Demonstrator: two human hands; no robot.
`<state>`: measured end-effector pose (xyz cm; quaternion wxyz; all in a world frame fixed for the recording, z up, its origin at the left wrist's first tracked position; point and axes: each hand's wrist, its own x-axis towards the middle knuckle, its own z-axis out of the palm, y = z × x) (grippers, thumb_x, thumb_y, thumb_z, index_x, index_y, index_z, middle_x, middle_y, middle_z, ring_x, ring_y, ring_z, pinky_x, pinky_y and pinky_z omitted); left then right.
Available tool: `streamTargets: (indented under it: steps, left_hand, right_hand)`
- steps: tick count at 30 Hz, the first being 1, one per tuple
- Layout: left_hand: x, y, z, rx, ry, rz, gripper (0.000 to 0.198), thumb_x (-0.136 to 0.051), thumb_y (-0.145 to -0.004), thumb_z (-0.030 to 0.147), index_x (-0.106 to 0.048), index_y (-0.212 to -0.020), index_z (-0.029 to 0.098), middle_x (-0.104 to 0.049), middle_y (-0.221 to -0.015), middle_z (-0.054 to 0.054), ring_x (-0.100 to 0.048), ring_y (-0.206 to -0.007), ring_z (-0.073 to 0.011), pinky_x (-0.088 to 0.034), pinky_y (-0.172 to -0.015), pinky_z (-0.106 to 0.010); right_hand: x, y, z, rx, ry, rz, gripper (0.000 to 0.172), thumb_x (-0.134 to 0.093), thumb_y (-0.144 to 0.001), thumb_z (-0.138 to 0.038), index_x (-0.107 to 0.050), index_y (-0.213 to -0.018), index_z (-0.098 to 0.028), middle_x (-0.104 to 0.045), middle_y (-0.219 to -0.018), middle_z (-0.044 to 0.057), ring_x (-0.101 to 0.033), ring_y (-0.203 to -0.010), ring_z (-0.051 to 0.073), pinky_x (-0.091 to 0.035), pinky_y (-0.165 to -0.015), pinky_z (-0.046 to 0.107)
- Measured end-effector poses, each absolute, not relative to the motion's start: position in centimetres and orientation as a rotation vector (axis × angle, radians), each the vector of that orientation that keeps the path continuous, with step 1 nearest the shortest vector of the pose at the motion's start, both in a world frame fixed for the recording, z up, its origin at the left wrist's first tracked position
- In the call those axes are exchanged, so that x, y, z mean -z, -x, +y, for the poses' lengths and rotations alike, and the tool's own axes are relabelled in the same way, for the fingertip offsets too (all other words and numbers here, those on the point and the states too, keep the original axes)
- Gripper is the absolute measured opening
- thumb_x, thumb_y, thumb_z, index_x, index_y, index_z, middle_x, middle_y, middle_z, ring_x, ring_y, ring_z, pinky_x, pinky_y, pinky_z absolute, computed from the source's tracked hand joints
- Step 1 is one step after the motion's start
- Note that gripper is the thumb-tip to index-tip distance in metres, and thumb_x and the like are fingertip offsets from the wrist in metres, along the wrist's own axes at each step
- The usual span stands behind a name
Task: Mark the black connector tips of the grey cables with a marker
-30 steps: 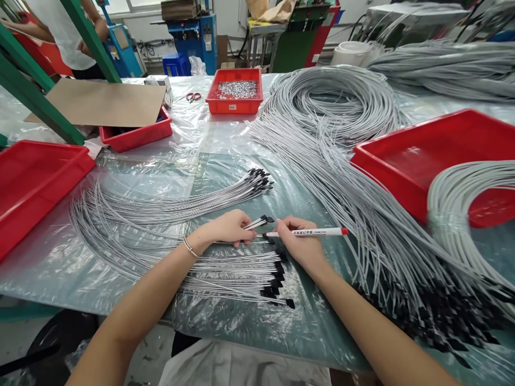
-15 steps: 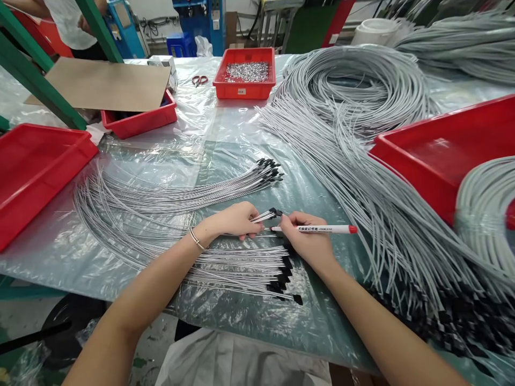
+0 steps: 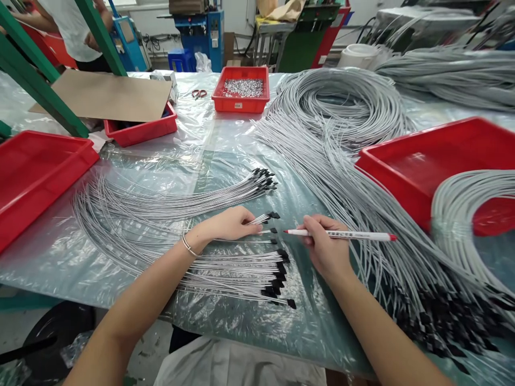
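My left hand point(image 3: 231, 224) rests on the plastic-covered table point(image 3: 209, 155), fingers closed on a few thin grey wires with black tips point(image 3: 269, 217). Just below it lies a fanned row of the same black-tipped wires point(image 3: 241, 276). Another bundle of them point(image 3: 209, 195) lies above the hand. My right hand point(image 3: 325, 249) grips a white pen with a red cap point(image 3: 346, 235), its tip pointing left, a short gap away from the held wire tips.
A large mass of grey cables point(image 3: 341, 161) covers the right side, over a red tray point(image 3: 426, 161). More red trays: left point(image 3: 36, 171), back left under cardboard point(image 3: 140, 128), back centre with metal parts point(image 3: 240, 88). Scissors point(image 3: 198, 94). Another person point(image 3: 72, 32) stands far left.
My right hand with the pen has pulled away to the right from the wire tips. My left hand stays on the wires.
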<state>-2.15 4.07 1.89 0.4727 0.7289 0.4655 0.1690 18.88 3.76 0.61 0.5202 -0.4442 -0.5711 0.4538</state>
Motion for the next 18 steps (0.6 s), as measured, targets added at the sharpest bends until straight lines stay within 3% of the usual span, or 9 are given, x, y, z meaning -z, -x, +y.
streamTargets:
  steps: [1, 3, 6, 9, 14, 18]
  left_hand:
    - [-2.0, 2.2, 4.1, -0.447, -1.799, 1.163, 0.05, -0.039, -0.072, 0.058, -0.043, -0.055, 0.011, -0.031, -0.048, 0.003, -0.02, -0.043, 0.0011, -0.016, -0.043, -0.018]
    - [-2.0, 2.3, 4.2, -0.467, -1.773, 1.185, 0.054, -0.035, -0.072, 0.061, -0.047, -0.055, 0.011, -0.037, -0.048, 0.002, -0.022, -0.043, 0.0008, -0.021, -0.045, -0.018]
    - [-1.7, 2.2, 4.4, -0.443, -1.671, 1.149, 0.05, -0.033, -0.074, 0.059, -0.052, -0.077, 0.013, -0.057, -0.062, 0.0, -0.032, -0.045, -0.0004, -0.028, -0.048, -0.017]
    - [-1.5, 2.1, 4.6, -0.429, -1.566, 1.12, 0.046, -0.038, -0.072, 0.058, -0.045, -0.091, 0.017, -0.064, -0.076, -0.001, -0.034, -0.047, -0.0013, -0.026, -0.046, -0.016]
    - [-1.4, 2.1, 4.6, -0.462, -1.675, 1.094, 0.044, -0.044, -0.071, 0.053, -0.06, -0.071, 0.013, -0.052, -0.059, 0.001, -0.027, -0.047, 0.0008, -0.02, -0.047, -0.017]
    - [-1.2, 1.9, 4.6, -0.462, -1.6, 1.081, 0.048, -0.043, -0.07, 0.057, -0.062, -0.078, 0.013, -0.06, -0.075, -0.003, -0.042, -0.055, -0.0023, -0.031, -0.051, -0.016]
  right_hand:
    - [-0.7, -19.0, 3.8, -1.113, 1.023, -1.325, 0.031, -0.06, -0.075, -0.033, -0.054, -0.053, -0.011, -0.037, -0.045, 0.001, -0.032, -0.042, 0.008, -0.023, -0.043, 0.023]
    - [-0.8, -19.0, 3.8, -1.121, 0.972, -1.3, 0.031, -0.062, -0.074, -0.032, -0.055, -0.052, -0.012, -0.037, -0.045, 0.001, -0.031, -0.042, 0.008, -0.022, -0.043, 0.023]
    - [-0.4, -19.0, 4.0, -1.107, 0.99, -1.328, 0.032, -0.061, -0.075, -0.034, -0.055, -0.054, -0.011, -0.037, -0.045, 0.001, -0.031, -0.042, 0.008, -0.022, -0.044, 0.024]
    - [0.1, -18.9, 4.2, -1.096, 1.032, -1.354, 0.034, -0.06, -0.076, -0.036, -0.055, -0.054, -0.011, -0.036, -0.045, 0.001, -0.032, -0.043, 0.008, -0.023, -0.045, 0.024]
    - [0.5, -18.7, 4.3, -1.058, 1.056, -1.406, 0.035, -0.058, -0.078, -0.037, -0.053, -0.054, -0.011, -0.038, -0.045, 0.001, -0.032, -0.044, 0.009, -0.023, -0.045, 0.025]
    - [0.5, -18.7, 4.3, -1.055, 1.058, -1.407, 0.036, -0.058, -0.077, -0.037, -0.052, -0.053, -0.011, -0.039, -0.046, 0.002, -0.032, -0.043, 0.009, -0.022, -0.045, 0.025]
